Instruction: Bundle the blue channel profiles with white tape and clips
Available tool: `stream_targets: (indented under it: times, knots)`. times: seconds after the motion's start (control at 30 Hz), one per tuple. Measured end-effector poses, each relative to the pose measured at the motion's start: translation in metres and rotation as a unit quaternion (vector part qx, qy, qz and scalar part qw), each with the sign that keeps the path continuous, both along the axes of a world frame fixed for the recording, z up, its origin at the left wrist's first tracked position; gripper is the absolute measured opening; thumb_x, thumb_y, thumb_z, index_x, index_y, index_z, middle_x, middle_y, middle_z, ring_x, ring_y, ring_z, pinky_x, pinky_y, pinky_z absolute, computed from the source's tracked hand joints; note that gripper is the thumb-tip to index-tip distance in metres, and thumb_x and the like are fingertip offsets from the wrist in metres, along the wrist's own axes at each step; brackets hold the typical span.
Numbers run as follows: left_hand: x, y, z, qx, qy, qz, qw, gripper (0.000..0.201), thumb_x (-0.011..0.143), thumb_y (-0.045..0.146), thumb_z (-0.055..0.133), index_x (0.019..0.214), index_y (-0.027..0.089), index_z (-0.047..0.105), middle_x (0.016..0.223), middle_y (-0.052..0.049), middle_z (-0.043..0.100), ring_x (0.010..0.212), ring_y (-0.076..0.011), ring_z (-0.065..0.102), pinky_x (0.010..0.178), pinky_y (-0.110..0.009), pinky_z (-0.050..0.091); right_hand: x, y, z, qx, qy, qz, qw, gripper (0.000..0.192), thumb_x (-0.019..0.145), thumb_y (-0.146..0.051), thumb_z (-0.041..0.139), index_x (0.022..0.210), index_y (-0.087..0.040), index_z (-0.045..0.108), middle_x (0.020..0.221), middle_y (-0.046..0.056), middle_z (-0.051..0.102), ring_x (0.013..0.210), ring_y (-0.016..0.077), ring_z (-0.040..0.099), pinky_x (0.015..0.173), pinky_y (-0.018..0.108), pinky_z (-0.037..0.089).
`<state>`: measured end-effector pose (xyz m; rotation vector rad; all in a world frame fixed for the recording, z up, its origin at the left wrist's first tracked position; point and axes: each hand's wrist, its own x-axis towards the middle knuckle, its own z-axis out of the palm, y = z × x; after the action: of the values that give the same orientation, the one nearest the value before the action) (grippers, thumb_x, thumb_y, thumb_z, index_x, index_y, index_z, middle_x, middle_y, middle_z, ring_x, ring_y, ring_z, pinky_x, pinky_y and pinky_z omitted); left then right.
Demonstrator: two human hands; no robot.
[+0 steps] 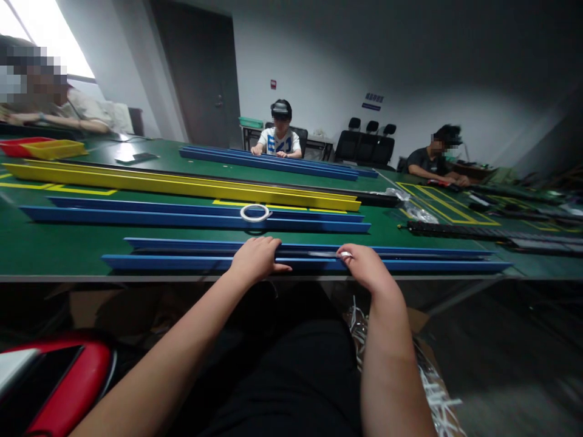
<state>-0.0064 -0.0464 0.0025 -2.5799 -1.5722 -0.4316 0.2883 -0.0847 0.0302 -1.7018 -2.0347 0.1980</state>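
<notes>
At the bottom middle of the frame, a long blue rail (410, 258) lies along the near edge of the green table (54, 249). The left hand (255, 258) is laid flat on it, fingers spread & curled over the top, not closed. The right hand (367, 267) is placed just to the right, fingertips pinched on a thin grey strip (325, 254) set in the rail's groove. The strip looks only partly laid in, so most of the rail seems left to do. More blue rails (182, 215) w/ a white tape roll (255, 212) & a yellow rail (182, 182) are seen above. Other people are seated at the top of the frame.
</notes>
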Motion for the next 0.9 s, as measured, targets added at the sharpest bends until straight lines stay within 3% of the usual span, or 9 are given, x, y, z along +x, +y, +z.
stream_targets:
  times: [0.17,0.27,0.4,0.47,0.5,0.6,0.73,0.8,0.9]
  knots:
    - [-0.022,0.003,0.000,-0.019,-0.010,0.007,1.000,0.074,0.064,0.074,0.062,0.121,0.027,0.057,0.118,-0.010,0.066,0.110,-0.0314,0.059,0.094,-0.038,0.040,-0.002,-0.007,0.012,0.070,0.114,-0.048,0.990,0.039,0.093,-0.048,0.040,0.071,-0.020,0.055,0.065,0.000,0.059,0.060,0.0138,0.049,0.056,0.025,0.032]
    - [-0.040,0.007,0.000,-0.028,-0.017,0.022,0.999,0.076,0.062,0.074,0.065,0.123,0.028,0.058,0.121,-0.010,0.065,0.113,-0.0320,0.059,0.096,-0.038,0.040,-0.005,-0.009,0.012,0.081,0.209,-0.071,0.972,0.039,0.086,-0.055,0.052,0.068,-0.020,0.051,0.065,0.001,0.060,0.059,0.0138,0.051,0.056,0.025,0.034]
    - [-0.069,0.013,0.001,-0.032,-0.015,0.033,0.999,0.079,0.059,0.073,0.067,0.124,0.029,0.059,0.126,-0.010,0.064,0.116,-0.0331,0.057,0.098,-0.037,0.040,-0.013,-0.010,0.010,0.082,0.429,-0.002,0.899,0.037,0.082,-0.052,0.058,0.071,-0.023,0.039,0.078,0.003,0.065,0.067,0.0158,0.060,0.061,0.027,0.044]
    - [-0.079,0.015,0.002,-0.036,-0.010,0.033,0.999,0.079,0.059,0.073,0.067,0.124,0.029,0.059,0.128,-0.010,0.063,0.118,-0.0330,0.056,0.099,-0.037,0.039,-0.018,-0.010,0.010,0.074,0.485,0.028,0.871,0.038,0.083,-0.051,0.058,0.072,-0.024,0.034,0.070,-0.001,0.061,0.060,0.0141,0.057,0.062,0.028,0.046]
    - [-0.082,0.016,0.002,-0.038,-0.006,0.031,0.999,0.079,0.060,0.074,0.066,0.124,0.029,0.059,0.128,-0.010,0.063,0.118,-0.0330,0.056,0.099,-0.037,0.039,-0.020,-0.010,0.010,0.076,0.485,0.025,0.871,0.038,0.084,-0.051,0.057,0.073,-0.024,0.033,0.062,-0.004,0.055,0.053,0.0125,0.053,0.060,0.028,0.046]
    - [-0.083,0.017,0.005,-0.049,0.002,0.027,0.998,0.077,0.062,0.073,0.064,0.124,0.027,0.058,0.125,-0.011,0.064,0.114,-0.0328,0.058,0.095,-0.037,0.041,-0.022,-0.008,0.009,0.111,0.387,-0.042,0.914,0.032,0.085,-0.051,0.055,0.076,-0.024,0.043,0.054,-0.007,0.045,0.045,0.0110,0.042,0.053,0.026,0.040]
    - [-0.067,0.016,0.008,-0.066,0.013,0.033,0.997,0.077,0.063,0.072,0.063,0.125,0.027,0.057,0.122,-0.011,0.065,0.112,-0.0324,0.058,0.093,-0.037,0.041,-0.014,-0.001,-0.001,0.082,0.150,-0.076,0.982,0.028,0.081,-0.045,0.062,0.097,-0.023,0.062,0.074,0.001,0.064,0.063,0.0159,0.056,0.059,0.027,0.038]
    - [-0.051,0.014,0.007,-0.058,0.015,0.026,0.998,0.076,0.066,0.071,0.062,0.126,0.026,0.055,0.122,-0.012,0.064,0.113,-0.0324,0.057,0.094,-0.039,0.039,-0.008,0.002,-0.009,0.035,0.067,-0.057,0.996,0.031,0.077,-0.042,0.067,0.102,-0.024,0.065,0.083,0.004,0.068,0.070,0.0184,0.060,0.063,0.028,0.039]
    - [-0.019,0.012,0.005,-0.036,0.013,0.001,0.999,0.068,0.071,0.068,0.061,0.123,0.025,0.056,0.119,-0.013,0.064,0.111,-0.0317,0.058,0.093,-0.040,0.039,0.001,0.005,-0.020,0.009,-0.012,-0.059,0.998,0.026,0.072,-0.040,0.073,0.093,-0.025,0.068,0.083,0.004,0.069,0.073,0.0198,0.060,0.063,0.028,0.037]
